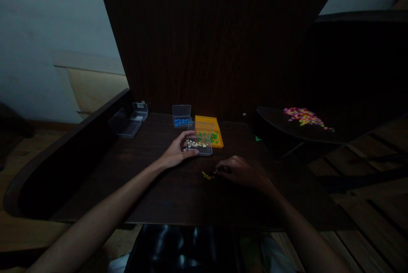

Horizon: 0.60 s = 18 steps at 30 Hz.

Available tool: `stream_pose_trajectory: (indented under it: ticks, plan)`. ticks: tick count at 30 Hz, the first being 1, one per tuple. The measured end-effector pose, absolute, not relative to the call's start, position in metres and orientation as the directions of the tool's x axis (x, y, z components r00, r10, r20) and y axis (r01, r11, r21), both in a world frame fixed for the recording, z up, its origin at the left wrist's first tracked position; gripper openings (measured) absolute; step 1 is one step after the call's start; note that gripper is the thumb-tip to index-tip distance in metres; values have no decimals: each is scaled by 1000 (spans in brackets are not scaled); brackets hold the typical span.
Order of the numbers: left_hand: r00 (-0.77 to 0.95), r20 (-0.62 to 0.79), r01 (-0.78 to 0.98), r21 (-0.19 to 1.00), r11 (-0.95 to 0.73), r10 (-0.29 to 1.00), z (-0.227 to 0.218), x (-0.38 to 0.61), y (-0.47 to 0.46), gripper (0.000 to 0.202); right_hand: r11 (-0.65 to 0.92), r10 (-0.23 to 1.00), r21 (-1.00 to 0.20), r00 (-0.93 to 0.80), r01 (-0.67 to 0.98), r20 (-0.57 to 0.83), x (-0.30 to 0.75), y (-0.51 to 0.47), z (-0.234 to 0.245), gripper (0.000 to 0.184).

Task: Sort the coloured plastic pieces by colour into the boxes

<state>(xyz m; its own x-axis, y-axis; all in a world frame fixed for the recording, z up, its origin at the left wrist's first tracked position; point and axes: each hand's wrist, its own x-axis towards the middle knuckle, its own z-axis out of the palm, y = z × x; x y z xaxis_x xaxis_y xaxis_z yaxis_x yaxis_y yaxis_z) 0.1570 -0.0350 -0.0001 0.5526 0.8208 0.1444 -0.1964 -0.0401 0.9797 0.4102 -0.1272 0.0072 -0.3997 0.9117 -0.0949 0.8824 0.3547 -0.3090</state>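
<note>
My left hand (pixel 177 150) grips the left side of a clear plastic box (pixel 208 151), thumb in front and fingers behind. Small pale yellow pieces (pixel 196 144) lie inside it. Closer to me, a little heap of yellow pieces (pixel 208 175) rests on the dark wooden table. My right hand (pixel 236 170) is just right of that heap, its fingers drawn together in a pinch. A pale speck shows at the fingertips, but what they hold is too small and dark to make out.
Behind the clear box sits an orange tray (pixel 219 140) with green pieces. An open clear box of blue pieces (pixel 182 122) stands at the back, with other open clear boxes (pixel 129 128) to the left. Pink and yellow pieces (pixel 304 116) are heaped on a dark surface at right.
</note>
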Motion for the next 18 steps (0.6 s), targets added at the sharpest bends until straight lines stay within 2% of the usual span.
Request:
stream_pose_trajectory:
  ticks: [12, 18]
  plan:
    - [551, 138, -198, 980, -32, 823, -1, 158, -35, 64, 337, 921, -269, -375, 902, -107, 406, -125, 13, 17]
    - [555, 148, -194, 980, -46, 819, 0, 157, -36, 63, 355, 913, -251, -392, 900, -114, 403, -128, 18, 20]
